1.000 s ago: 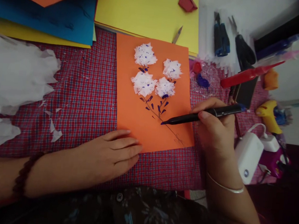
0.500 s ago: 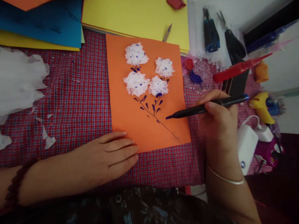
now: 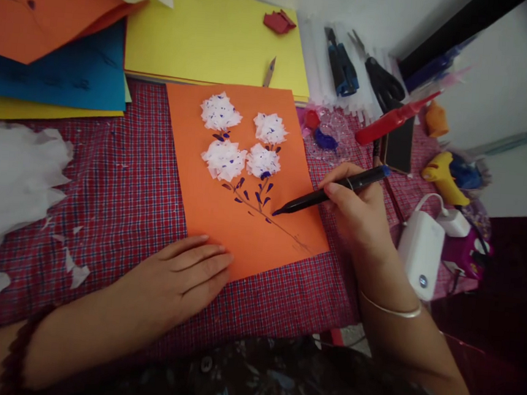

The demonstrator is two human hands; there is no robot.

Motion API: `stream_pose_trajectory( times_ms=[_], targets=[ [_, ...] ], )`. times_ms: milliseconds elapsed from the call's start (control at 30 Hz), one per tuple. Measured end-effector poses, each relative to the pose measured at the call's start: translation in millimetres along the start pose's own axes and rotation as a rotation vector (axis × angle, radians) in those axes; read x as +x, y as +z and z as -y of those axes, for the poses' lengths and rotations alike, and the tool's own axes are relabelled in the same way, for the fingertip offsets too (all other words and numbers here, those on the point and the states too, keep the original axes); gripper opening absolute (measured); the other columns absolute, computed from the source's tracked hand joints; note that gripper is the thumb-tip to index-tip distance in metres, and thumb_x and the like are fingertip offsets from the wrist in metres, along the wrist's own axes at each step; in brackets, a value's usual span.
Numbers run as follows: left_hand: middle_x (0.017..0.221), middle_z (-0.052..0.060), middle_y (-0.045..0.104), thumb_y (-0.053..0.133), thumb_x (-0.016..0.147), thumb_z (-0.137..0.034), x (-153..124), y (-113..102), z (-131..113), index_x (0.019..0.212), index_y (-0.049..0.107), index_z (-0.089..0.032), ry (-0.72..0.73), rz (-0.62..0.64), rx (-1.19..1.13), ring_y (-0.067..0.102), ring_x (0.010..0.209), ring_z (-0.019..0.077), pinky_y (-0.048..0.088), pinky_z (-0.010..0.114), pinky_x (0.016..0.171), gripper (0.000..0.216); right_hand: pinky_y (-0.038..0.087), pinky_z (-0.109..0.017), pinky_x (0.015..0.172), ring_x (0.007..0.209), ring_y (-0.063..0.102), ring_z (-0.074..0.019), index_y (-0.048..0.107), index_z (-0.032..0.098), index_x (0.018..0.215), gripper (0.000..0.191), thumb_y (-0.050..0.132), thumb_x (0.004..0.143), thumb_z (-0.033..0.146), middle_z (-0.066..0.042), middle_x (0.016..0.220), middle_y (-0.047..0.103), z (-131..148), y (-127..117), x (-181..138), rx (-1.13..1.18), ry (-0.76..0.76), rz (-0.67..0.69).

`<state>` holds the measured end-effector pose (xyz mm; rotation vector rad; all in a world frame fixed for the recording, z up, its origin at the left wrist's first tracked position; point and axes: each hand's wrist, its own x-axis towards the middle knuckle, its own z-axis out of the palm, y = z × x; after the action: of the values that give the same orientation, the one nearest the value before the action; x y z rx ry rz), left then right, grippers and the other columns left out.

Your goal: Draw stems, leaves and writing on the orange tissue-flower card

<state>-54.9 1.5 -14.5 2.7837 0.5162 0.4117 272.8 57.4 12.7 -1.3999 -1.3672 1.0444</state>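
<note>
The left hand [image 3: 187, 277] lies flat, grasping nothing, over the near-left corner of the orange sheet [image 3: 250, 248]; the right hand [image 3: 359, 212] pinches a black marker [image 3: 307, 199] above the sheet's right half. If the left eased off, the sheet could slide, sending ink across the drawn stem [image 3: 283, 227] (whether the nib [image 3: 275, 213] touches, I cannot tell). The marker points leftward and nearward, its long axis slanting away to a blue end [image 3: 386, 171] beyond the sheet's right edge.

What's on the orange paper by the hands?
Four white flowers, drawn stems and blue leaf marks. The left hand covers one corner of the paper; the right hand holds a black pen over it. Anything beneath the flowers and left hand is hidden.
</note>
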Motion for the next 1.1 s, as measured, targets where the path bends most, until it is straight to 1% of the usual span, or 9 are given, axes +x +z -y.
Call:
stream_pose_trajectory(
  times_ms=[100,167,233,333,433,533,767,1000,1100],
  targets=[
    [0.134,0.004,0.065,0.048,0.093,-0.015,-1,0,1,0.129,0.062,-0.021,-0.006,0.005,-0.017,0.051,0.130,0.0180,0.027,0.038,0.122,0.039,0.025,-0.031,0.044,0.047,0.037,-0.0119,0.066,0.025,0.071,0.013,0.073,0.078,0.035,0.002,0.052,0.046,0,-1,0,-0.008,0.019,0.036],
    [0.135,0.004,0.065,0.048,0.093,-0.016,-1,1,1,0.130,0.061,-0.022,-0.015,0.019,-0.032,0.051,0.130,0.0182,0.027,0.038,0.122,0.040,0.024,-0.031,0.043,0.047,0.037,-0.0119,0.065,0.025,0.068,0.015,0.073,0.075,0.036,0.002,0.052,0.046,1,-3,2,0.028,0.013,0.003],
    [0.135,0.004,0.064,0.049,0.092,-0.016,-2,1,1,0.132,0.060,-0.023,-0.019,0.047,-0.040,0.052,0.131,0.0188,0.029,0.039,0.122,0.042,0.022,-0.031,0.042,0.046,0.035,-0.0118,0.064,0.026,0.064,0.016,0.071,0.073,0.037,0.002,0.052,0.046,3,-8,6,0.105,-0.015,-0.114],
    [0.135,0.004,0.064,0.049,0.091,-0.013,-1,-2,1,0.133,0.060,-0.025,-0.022,0.064,-0.036,0.053,0.130,0.0194,0.032,0.040,0.120,0.046,0.023,-0.032,0.043,0.045,0.035,-0.0121,0.061,0.027,0.065,0.016,0.069,0.074,0.037,0.002,0.055,0.048,4,-20,14,0.148,-0.070,-0.356],
    [0.134,0.002,0.066,0.050,0.088,-0.008,1,-7,2,0.131,0.062,-0.026,-0.021,0.070,-0.018,0.055,0.127,0.0184,0.035,0.037,0.118,0.048,0.033,-0.031,0.048,0.050,0.043,-0.0130,0.059,0.028,0.075,0.016,0.070,0.078,0.037,0.002,0.060,0.051,0,-33,21,0.075,-0.116,-0.562],
    [0.130,0.001,0.068,0.048,0.087,-0.004,4,-11,4,0.128,0.064,-0.025,0.022,0.064,0.009,0.057,0.123,0.0172,0.038,0.034,0.114,0.049,0.041,-0.029,0.053,0.054,0.051,-0.0115,0.059,0.024,0.080,0.012,0.070,0.078,0.029,0.003,0.065,0.055,-7,-42,26,0.041,-0.189,-0.684],
    [0.127,0.000,0.070,0.043,0.085,0.000,6,-11,7,0.122,0.066,-0.022,0.060,-0.021,0.087,0.056,0.122,0.0153,0.041,0.030,0.112,0.050,0.046,-0.026,0.052,0.054,0.056,-0.0112,0.061,0.022,0.086,0.013,0.070,0.078,0.027,0.004,0.065,0.059,-24,-45,37,-0.028,-0.193,-0.663],
    [0.129,0.001,0.068,0.047,0.091,-0.008,5,-8,3,0.123,0.066,-0.023,-0.011,0.010,0.031,0.055,0.124,0.0163,0.035,0.032,0.117,0.040,0.051,-0.029,0.053,0.063,0.065,-0.0159,0.061,0.025,0.085,0.019,0.075,0.075,0.033,0.002,0.071,0.065,-33,-37,49,0.040,-0.142,-0.530],
    [0.132,0.003,0.066,0.050,0.092,-0.012,3,-5,1,0.125,0.064,-0.023,-0.033,0.022,-0.007,0.053,0.127,0.0180,0.031,0.035,0.119,0.038,0.050,-0.028,0.053,0.061,0.064,-0.0147,0.060,0.025,0.084,0.014,0.072,0.077,0.029,0.003,0.068,0.063,-33,-38,48,0.072,-0.124,-0.532]
  ],
)
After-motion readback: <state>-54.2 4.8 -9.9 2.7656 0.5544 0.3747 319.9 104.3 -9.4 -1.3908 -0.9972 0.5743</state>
